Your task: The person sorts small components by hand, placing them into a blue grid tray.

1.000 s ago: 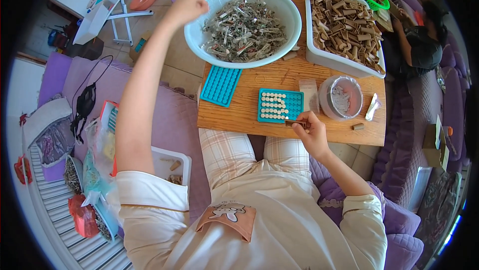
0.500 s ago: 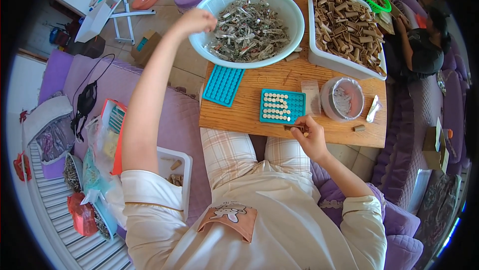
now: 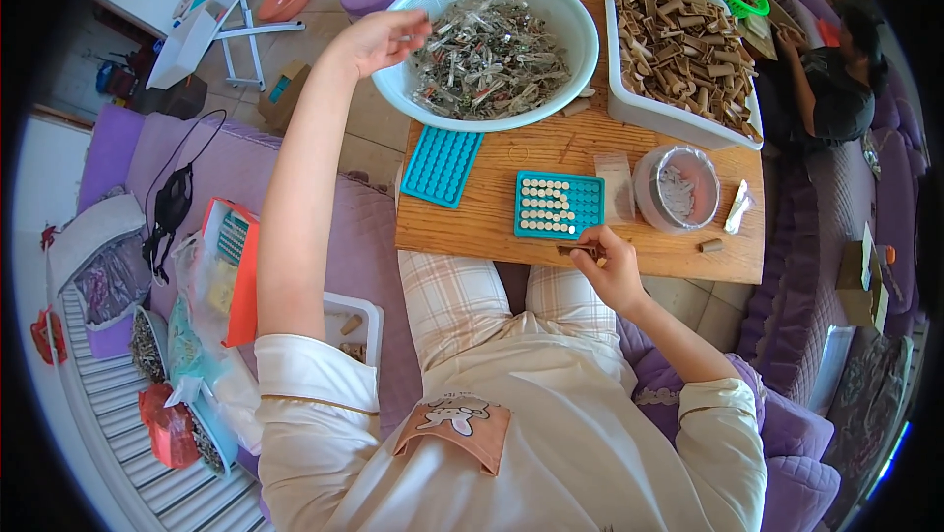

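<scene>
My left hand (image 3: 385,40) is at the left rim of a pale blue basin (image 3: 584,65), fingers apart and holding nothing that I can see. Heaped in the basin are small clear and silvery pieces (image 3: 492,55), too fine to name. At the table's front edge, my right hand (image 3: 615,271) pinches a small brown tube-like piece (image 3: 578,249), partly hidden by the fingers. Just beyond it lies a teal tray with round holes (image 3: 588,200), its left part filled with white discs (image 3: 544,204). A second teal tray (image 3: 442,166) sits below the basin.
A white bin (image 3: 629,111) of short brown tubes (image 3: 683,45) stands at the back right. Nearer are a clear bag-lined tub (image 3: 647,200), a flat clear packet (image 3: 615,188), a white wrapper (image 3: 737,209) and a loose brown tube (image 3: 710,246). Another person (image 3: 836,89) sits at far right.
My left hand has opened from a closed shape at the basin's rim, its fingers now stretched out. My right hand stays at the table edge with the brown piece.
</scene>
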A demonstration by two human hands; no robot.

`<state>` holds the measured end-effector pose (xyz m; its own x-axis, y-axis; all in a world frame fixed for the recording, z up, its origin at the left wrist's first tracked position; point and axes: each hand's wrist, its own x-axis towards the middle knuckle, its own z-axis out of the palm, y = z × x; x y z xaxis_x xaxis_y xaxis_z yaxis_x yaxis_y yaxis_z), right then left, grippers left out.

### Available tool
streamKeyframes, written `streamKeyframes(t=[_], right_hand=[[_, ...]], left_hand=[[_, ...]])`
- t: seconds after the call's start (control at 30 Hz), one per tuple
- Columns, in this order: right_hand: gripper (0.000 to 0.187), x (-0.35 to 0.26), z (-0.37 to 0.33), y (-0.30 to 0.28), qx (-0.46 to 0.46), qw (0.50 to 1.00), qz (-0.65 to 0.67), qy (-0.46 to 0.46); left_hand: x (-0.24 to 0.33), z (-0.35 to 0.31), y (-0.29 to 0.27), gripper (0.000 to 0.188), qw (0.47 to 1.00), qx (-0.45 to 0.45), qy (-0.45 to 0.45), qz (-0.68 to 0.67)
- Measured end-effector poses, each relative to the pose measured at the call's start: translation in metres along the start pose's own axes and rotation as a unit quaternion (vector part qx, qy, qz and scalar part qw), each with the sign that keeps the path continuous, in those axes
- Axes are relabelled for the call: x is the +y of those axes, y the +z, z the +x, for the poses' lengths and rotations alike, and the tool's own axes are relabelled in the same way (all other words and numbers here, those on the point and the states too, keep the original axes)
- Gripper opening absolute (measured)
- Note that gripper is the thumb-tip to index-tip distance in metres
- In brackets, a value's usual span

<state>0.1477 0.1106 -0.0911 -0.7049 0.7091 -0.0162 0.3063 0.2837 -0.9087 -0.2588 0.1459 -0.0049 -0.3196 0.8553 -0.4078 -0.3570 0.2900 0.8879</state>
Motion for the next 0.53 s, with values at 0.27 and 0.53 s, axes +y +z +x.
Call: streamKeyframes(t=[0.27, 0.53], right_hand=[[0.014, 0.007, -0.001, 0.002, -0.005, 1.000, 0.003, -0.003], [0.015, 0.007, -0.001, 0.001, -0.008, 1.000, -0.015, -0.005]], left_hand=[[-0.009, -0.002, 0.000, 0.025, 0.994, -0.027, -0.014, 0.101], [-0.014, 0.006, 0.009, 0.036, 0.995, -0.083, 0.034, 0.038]])
